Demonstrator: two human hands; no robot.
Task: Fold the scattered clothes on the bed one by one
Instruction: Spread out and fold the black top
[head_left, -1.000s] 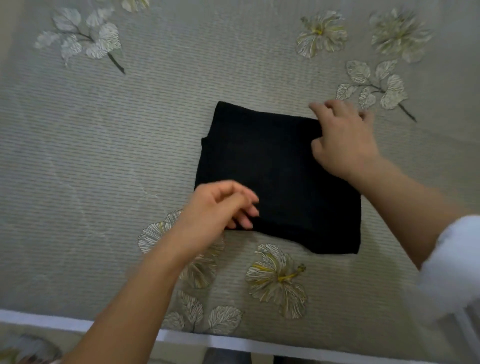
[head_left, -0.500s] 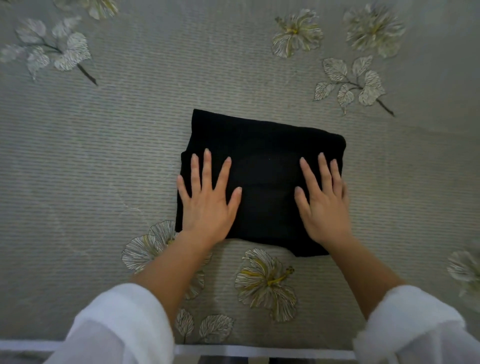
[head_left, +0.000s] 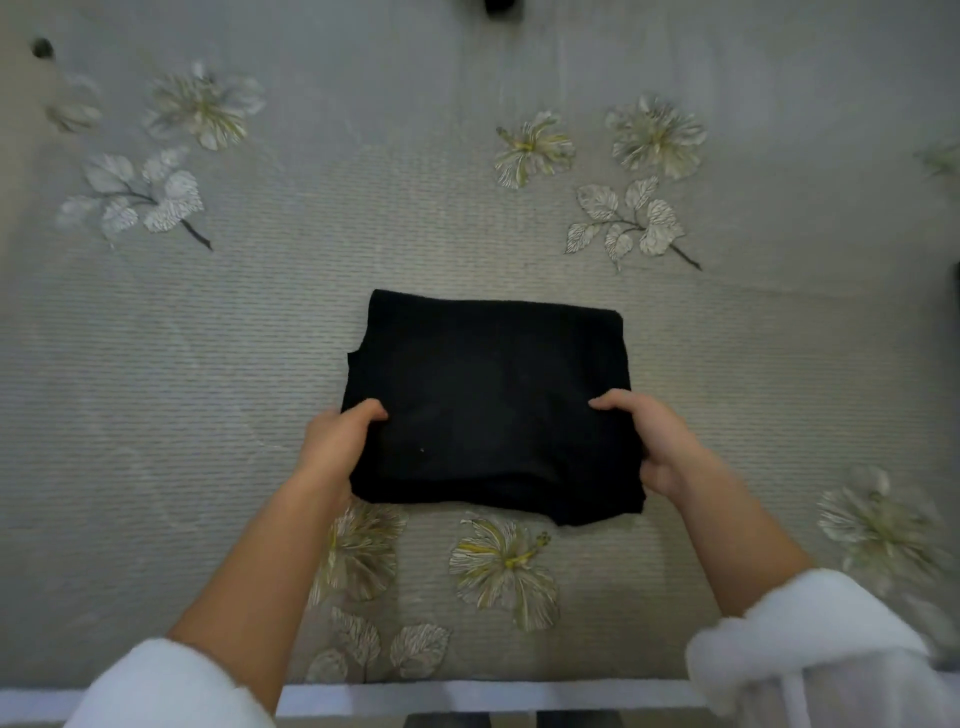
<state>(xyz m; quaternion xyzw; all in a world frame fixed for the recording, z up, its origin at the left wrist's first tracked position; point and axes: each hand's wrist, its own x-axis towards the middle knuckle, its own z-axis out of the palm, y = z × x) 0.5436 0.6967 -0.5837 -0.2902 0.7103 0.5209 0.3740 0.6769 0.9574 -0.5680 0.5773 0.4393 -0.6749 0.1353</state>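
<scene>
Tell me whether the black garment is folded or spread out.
Folded: the black garment is a compact rectangle with layered edges showing; the left hand and right hand grip its near corners.

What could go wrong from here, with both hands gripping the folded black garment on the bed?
1. The left hand and right hand grip only the near side edges of the folded black garment; if it is lifted, the unsupported far half might droop and unfold.
2. Its near right corner shows uneven layers, which could slip apart when moved.
3. Dragging it instead might rumple the bedspread.
</scene>
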